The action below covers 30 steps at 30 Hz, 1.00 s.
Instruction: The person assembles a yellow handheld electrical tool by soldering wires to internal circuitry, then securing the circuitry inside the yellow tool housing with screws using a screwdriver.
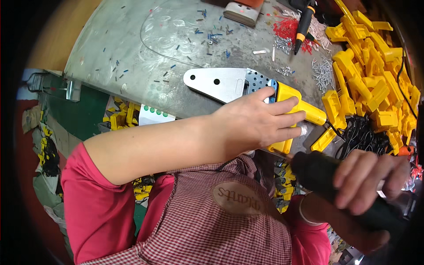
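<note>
left hand [260, 115]: fingers slightly apart, curled over a yellow plastic, pistol-shaped housing [288, 91]; thumb hidden, so whether it clamps beneath cannot be told. right hand [369, 183]: fingers wrapped around a thick, black, cylindrical screwdriver [318, 171], its thin bit at the housing's near end; contact not confirmed. the left hand's placement is judged to brace the housing against the bit's push.

beyond the fingers, the housing joins a shiny, perforated metal collar [259, 81] and a flat, silver, tapered metal plate [204, 78] with two round holes. long axis: left to right, dipping slightly toward the person at the right; plate nose points left. the assembly lies at the near edge of a grey metal tabletop [119, 48], probably to give the driver room. heaped yellow plastic shells [373, 84] sit at right, presumably for easy reach.
</note>
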Tool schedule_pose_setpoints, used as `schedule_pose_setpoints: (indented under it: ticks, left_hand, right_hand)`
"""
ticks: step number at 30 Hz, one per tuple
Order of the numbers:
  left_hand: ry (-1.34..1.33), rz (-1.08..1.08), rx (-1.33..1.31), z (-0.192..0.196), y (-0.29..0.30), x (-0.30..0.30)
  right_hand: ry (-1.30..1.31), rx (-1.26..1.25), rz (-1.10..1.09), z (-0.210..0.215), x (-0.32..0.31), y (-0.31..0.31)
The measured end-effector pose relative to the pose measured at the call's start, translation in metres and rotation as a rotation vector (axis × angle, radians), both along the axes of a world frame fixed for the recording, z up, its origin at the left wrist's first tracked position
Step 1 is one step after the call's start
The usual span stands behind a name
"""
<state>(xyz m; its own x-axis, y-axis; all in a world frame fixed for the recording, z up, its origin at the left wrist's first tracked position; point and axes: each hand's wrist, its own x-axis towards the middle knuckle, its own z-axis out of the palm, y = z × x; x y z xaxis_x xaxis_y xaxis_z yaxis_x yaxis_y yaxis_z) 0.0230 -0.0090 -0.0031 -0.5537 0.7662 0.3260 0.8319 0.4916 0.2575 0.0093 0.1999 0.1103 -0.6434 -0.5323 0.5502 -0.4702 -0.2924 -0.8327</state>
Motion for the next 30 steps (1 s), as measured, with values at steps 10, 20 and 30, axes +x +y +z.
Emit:
schedule_pose_setpoints:
  ticks: [10,20,30]
  left_hand:
    - [0.104,0.026,0.149,-0.018,0.009,0.004]
    - [0.093,0.042,0.258,-0.019,0.008,0.002]
    - [0.142,0.087,0.199,-0.014,0.015,0.007]
  right_hand:
    - [-0.189,0.073,0.214,-0.003,0.014,-0.02]
    - [-0.1,0.037,0.806,-0.033,-0.037,-0.036]
    - [-0.025,-0.004,0.043,-0.017,0.024,-0.01]
